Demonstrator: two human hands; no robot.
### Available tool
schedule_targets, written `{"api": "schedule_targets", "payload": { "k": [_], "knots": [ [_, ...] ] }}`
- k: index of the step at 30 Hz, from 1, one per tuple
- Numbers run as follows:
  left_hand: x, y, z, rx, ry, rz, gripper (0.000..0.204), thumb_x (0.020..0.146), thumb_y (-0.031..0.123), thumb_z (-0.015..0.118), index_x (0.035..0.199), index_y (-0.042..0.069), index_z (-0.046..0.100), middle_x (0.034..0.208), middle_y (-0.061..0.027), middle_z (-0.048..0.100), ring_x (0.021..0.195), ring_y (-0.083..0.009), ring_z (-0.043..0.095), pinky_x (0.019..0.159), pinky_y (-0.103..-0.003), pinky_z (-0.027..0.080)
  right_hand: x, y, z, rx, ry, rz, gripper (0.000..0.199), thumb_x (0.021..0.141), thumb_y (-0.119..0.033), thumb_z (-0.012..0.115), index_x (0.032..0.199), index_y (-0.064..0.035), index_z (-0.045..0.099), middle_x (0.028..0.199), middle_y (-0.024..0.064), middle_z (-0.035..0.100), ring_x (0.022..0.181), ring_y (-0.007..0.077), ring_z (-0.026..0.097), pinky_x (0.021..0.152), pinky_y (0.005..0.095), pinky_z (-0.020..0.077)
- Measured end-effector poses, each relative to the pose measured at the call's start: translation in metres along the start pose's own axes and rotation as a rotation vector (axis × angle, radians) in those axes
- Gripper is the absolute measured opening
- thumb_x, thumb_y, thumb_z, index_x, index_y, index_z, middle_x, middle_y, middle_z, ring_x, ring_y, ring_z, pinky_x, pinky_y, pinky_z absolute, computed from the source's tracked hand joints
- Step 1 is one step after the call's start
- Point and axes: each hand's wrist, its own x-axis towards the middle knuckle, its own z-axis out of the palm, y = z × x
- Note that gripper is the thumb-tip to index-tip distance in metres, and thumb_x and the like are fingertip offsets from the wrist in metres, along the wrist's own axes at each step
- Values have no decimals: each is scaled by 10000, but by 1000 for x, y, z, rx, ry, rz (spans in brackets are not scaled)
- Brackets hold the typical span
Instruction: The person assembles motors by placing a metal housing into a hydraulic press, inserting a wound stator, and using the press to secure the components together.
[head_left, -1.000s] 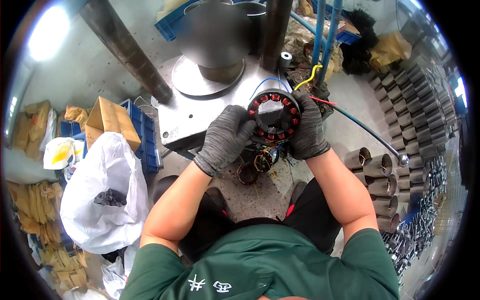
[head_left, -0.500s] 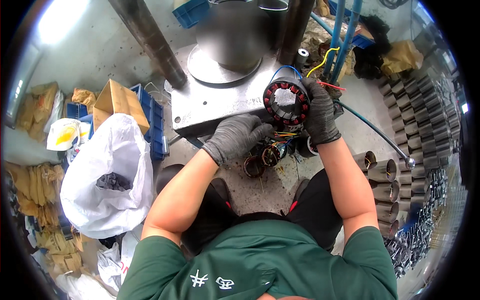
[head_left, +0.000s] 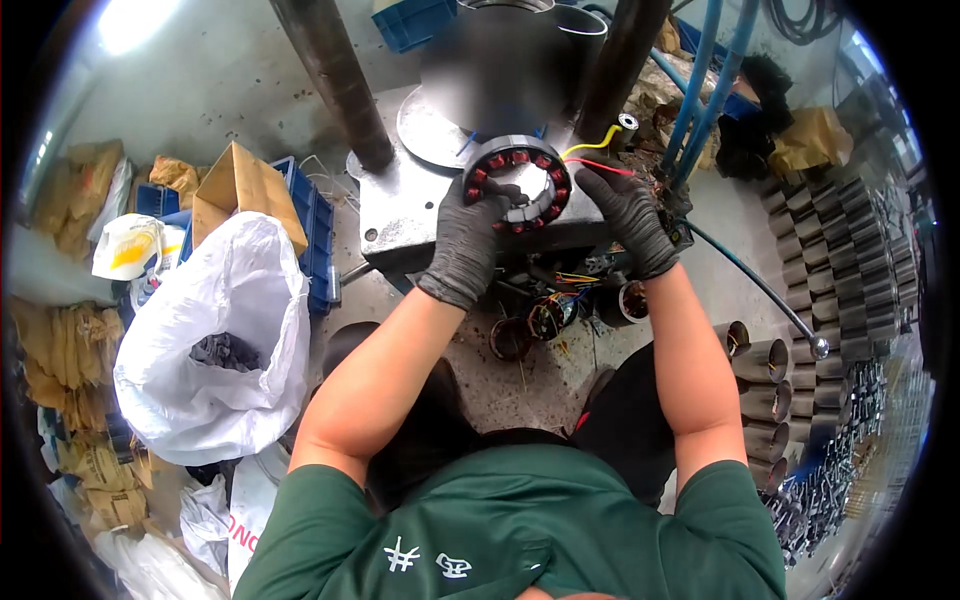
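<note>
Both my hands wear dark grey gloves. My left hand (head_left: 470,235) grips the left side of a round motor stator (head_left: 520,180), a black ring with red copper windings, holding it over the grey steel press plate (head_left: 400,205). My right hand (head_left: 625,215) holds the stator's right edge, where yellow and red wires (head_left: 590,150) stick out. The ring faces up toward me, just in front of a blurred cylindrical press part.
A white plastic bag (head_left: 215,340) with dark parts sits at my left, beside a blue crate (head_left: 310,235) and cardboard. More stators (head_left: 545,320) lie on the floor below the plate. Rows of metal cylinders (head_left: 850,260) line the right. Two dark steel columns (head_left: 330,80) rise behind.
The stator has moved up and away from me onto the press plate area, both hands travelling with it. My left hand now grips the ring itself.
</note>
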Motion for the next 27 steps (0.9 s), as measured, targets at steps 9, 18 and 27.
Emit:
{"api": "schedule_targets", "payload": {
  "k": [9,18,27],
  "knots": [
    [32,42,-45,1145,180,376,460,771,71,709,1223,63,619,1045,-226,729,992,-360,720,895,-415,562,19,59,-29,-1042,281,97,530,858,-338,701,1320,-85,639,1249,228,667,1158,399,637,1014,487,509],
    [22,53,-35,1472,65,317,604,769,227,811,1305,52,596,1165,-215,702,1075,-361,689,946,-437,541,14,55,-60,-1034,43,222,431,847,-231,704,1243,-70,649,1191,240,688,1096,419,654,973,485,525],
    [43,34,-73,1237,-78,321,610,807,69,719,1386,71,527,1168,-256,684,1092,-369,686,957,-444,539,-24,30,-53,-291,-140,240,356,887,-116,578,1209,-61,720,813,35,659,730,132,597,729,310,523]
  ]
}}
